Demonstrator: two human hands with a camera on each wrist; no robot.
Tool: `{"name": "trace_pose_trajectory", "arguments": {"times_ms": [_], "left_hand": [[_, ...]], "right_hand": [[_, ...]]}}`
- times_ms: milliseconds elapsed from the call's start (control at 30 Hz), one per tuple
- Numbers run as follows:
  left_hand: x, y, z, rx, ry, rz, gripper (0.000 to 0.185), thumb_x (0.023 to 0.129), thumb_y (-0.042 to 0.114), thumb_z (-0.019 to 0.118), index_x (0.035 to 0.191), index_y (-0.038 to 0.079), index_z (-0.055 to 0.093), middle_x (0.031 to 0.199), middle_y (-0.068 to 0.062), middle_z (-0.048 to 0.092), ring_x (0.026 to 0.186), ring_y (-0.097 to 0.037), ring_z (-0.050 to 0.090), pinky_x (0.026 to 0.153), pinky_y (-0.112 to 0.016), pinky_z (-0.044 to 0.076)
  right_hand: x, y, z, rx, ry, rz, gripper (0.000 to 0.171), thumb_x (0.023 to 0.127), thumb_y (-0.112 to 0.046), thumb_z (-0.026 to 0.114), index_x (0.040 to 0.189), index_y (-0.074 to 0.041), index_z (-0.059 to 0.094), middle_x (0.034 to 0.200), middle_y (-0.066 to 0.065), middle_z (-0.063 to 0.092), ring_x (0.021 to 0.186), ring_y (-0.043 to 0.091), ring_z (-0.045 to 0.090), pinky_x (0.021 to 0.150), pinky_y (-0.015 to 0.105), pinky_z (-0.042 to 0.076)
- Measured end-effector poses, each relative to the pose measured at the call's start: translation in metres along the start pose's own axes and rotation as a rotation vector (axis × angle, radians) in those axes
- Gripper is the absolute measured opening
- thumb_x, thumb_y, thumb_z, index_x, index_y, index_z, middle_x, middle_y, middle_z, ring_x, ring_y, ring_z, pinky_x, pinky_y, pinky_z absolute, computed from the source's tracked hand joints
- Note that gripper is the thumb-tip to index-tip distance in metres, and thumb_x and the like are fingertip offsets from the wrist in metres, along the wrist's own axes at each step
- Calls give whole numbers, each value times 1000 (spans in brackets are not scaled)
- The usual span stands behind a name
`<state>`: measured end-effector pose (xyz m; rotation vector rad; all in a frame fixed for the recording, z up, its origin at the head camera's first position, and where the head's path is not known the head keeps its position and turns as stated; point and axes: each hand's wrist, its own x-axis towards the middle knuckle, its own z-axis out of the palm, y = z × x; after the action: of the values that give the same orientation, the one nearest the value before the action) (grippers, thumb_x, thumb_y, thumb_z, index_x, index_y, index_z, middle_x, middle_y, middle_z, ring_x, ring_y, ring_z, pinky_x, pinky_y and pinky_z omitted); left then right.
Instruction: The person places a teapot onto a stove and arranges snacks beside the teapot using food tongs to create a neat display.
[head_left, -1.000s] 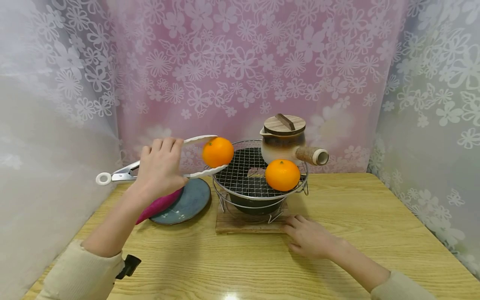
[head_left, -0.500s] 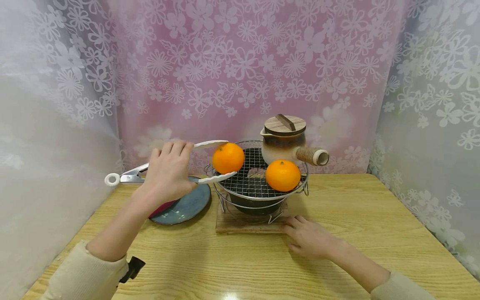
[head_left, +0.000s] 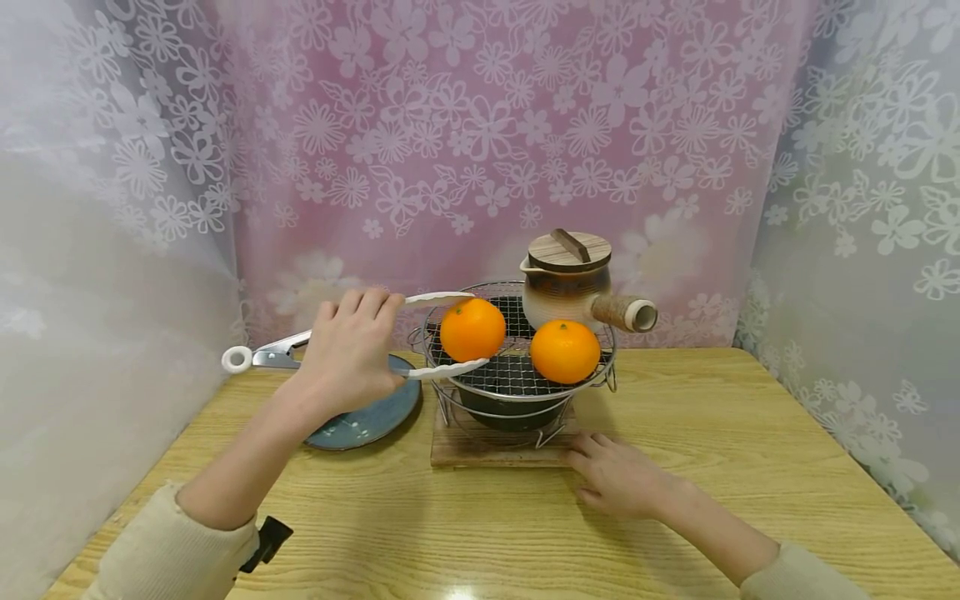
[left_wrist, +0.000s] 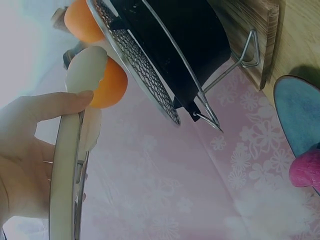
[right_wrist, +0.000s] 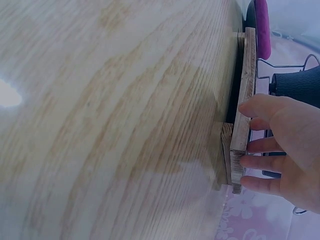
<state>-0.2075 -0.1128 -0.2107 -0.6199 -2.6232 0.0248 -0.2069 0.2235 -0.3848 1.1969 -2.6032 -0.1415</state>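
My left hand (head_left: 348, 354) grips white-tipped metal tongs (head_left: 262, 357), squeezed on an orange (head_left: 472, 329) held just over the left part of the round wire grill (head_left: 517, 377). In the left wrist view my fingers (left_wrist: 47, 107) press the tongs' arm (left_wrist: 65, 175), with that orange (left_wrist: 110, 90) between the tips beside the grill mesh (left_wrist: 145, 65). A second orange (head_left: 565, 351) lies on the grill, next to a ceramic pot (head_left: 567, 287) with a wooden lid. My right hand (head_left: 618, 475) rests flat on the table, fingers (right_wrist: 265, 145) touching the wooden board (right_wrist: 242, 125) under the grill.
A blue plate (head_left: 371, 412) lies left of the grill behind my left hand; a pink object (left_wrist: 305, 170) on it shows in the left wrist view. The wooden table (head_left: 480, 533) is walled by floral curtains on three sides.
My left hand has carried the tongs and the orange rightward and lower, from beside the grill's left rim to over its mesh. The right hand has stayed put.
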Motion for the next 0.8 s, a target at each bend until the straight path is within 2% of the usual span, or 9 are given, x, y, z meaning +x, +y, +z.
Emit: {"name": "trace_pose_trajectory", "arguments": {"times_ms": [433,567,800], "left_hand": [[-3,10,-4,-2,12,49,77,60,21,73,129,2,47,123,-12,49,112,-32,41,85,-47,34],[-3,12,-4,7,7,65,74,60,19,71,128,2,48,121,-11,51,112,-32,42,84,-46,35],[-3,14,-5,20,-13,79,77,60,24,75,129,3,49,120,-10,51,112,-31,42,83,-46,35]], "right_hand": [[0,1,1,7,9,4,35,79,-24,69,108,-7,61,104,9,54,94,27,55,77,41,48],[-1,1,1,-1,34,-10,34,77,-23,70,106,-7,61,101,8,54,90,25,55,76,40,48],[0,1,1,-7,44,-12,34,76,-23,70,105,-8,62,98,6,54,88,24,55,75,38,48]]}}
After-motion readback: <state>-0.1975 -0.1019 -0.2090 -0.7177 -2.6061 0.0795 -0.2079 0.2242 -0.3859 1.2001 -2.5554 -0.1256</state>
